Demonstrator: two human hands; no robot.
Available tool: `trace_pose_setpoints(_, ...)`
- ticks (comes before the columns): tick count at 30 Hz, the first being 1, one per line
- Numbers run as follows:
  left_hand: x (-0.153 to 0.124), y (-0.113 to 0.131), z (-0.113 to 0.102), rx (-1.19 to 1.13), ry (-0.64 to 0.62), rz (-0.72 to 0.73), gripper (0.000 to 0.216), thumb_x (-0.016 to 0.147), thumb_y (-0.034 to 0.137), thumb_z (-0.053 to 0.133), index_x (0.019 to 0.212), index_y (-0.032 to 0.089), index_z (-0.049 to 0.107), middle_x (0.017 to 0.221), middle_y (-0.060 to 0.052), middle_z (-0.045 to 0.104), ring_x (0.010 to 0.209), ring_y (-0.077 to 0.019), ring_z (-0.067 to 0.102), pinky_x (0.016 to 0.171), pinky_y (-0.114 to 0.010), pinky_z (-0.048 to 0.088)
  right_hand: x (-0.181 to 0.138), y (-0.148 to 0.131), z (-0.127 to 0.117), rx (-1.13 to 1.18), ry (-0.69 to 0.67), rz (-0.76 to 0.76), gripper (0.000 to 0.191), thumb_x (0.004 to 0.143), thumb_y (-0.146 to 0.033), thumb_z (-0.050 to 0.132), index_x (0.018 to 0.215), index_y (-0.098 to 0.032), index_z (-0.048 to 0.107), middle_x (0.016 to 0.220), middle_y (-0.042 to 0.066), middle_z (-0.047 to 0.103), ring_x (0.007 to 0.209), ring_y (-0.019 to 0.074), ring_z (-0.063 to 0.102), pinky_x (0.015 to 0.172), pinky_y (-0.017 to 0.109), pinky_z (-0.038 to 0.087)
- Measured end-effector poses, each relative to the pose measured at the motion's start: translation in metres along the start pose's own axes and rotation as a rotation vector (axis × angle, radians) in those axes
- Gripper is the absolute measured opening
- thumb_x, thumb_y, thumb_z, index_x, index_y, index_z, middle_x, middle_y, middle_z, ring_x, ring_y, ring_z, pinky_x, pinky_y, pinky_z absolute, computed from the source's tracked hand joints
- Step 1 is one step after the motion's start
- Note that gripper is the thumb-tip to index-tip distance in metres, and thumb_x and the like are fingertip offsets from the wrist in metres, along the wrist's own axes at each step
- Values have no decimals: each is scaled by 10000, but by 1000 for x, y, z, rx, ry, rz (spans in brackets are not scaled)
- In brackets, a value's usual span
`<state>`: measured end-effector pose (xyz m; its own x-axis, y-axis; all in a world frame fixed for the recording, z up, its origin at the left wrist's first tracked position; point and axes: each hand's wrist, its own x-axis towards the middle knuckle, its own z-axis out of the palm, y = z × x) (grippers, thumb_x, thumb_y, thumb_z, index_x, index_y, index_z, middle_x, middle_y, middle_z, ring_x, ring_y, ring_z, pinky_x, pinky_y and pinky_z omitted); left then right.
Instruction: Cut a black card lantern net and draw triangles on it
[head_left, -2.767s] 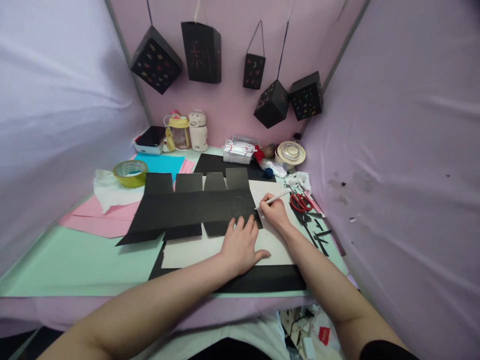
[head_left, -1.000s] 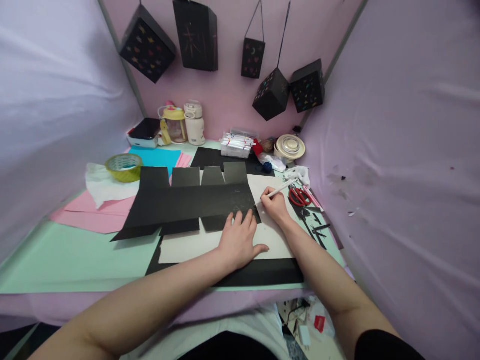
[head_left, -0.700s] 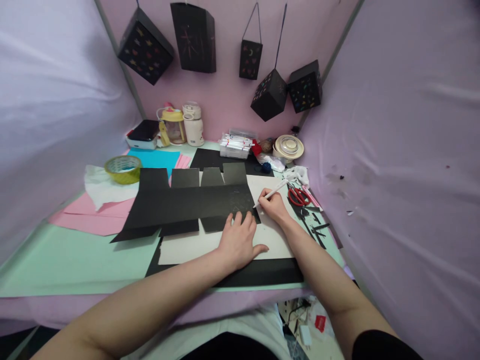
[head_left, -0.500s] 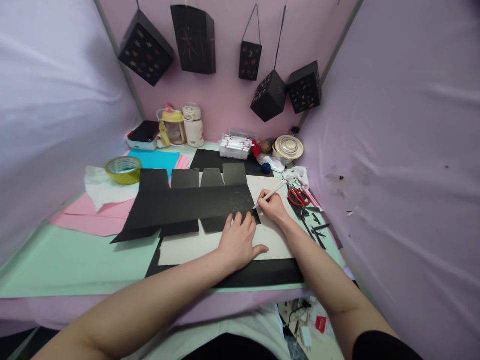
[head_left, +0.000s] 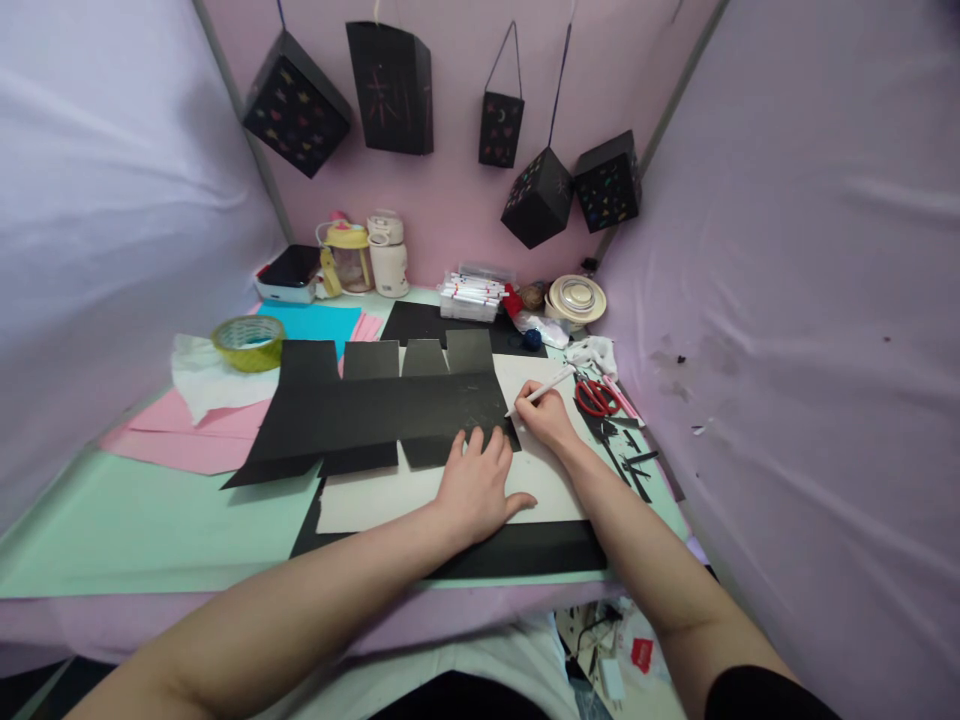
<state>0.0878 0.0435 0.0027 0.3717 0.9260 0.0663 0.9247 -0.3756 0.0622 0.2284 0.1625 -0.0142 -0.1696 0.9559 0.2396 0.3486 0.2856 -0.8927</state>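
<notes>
A black card sheet (head_left: 360, 410) with cut tabs along both long edges lies on a white board (head_left: 375, 502). My left hand (head_left: 480, 480) rests flat with fingers spread, its fingertips on the sheet's lower right part. In my right hand (head_left: 546, 415) is a slim white pen (head_left: 551, 382), its tip at the right end of the black sheet. Faint marks show on the sheet near that end. Under the board, more black card (head_left: 525, 552) sticks out towards me.
Red-handled scissors (head_left: 598, 398) and black paper scraps (head_left: 634, 462) lie right of the board. A yellow tape roll (head_left: 249, 343) sits at left over pink paper (head_left: 195, 435). Behind stand a box of pens (head_left: 472, 294) and a white bottle (head_left: 388, 258). Black paper lanterns (head_left: 538, 198) hang above.
Both hands, the pen and the black sheet look the same as before. The whole view has shifted slightly, so the hanging lanterns sit a little lower.
</notes>
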Motion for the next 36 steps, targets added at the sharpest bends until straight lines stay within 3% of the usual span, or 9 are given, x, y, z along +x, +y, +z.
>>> trace_pose_setpoints(25,0,-1,3,1,27,13,844,857,724,441,1401,81,495,1460,-165,478,1308,-403,393,1110,-552,282,0,1,0,26,73,23,79,695,-220,524,617,-208,529,514,-36,556,504,133,492,538,248,390)
trace_pose_setpoints(36,0,-5,11,-106,74,-15,807,856,700,475,1388,94,507,1490,-180,438,1337,-381,386,1137,-544,243,-2,1,-1,34,50,6,49,701,-195,537,654,-200,550,560,-42,532,545,131,475,548,251,383)
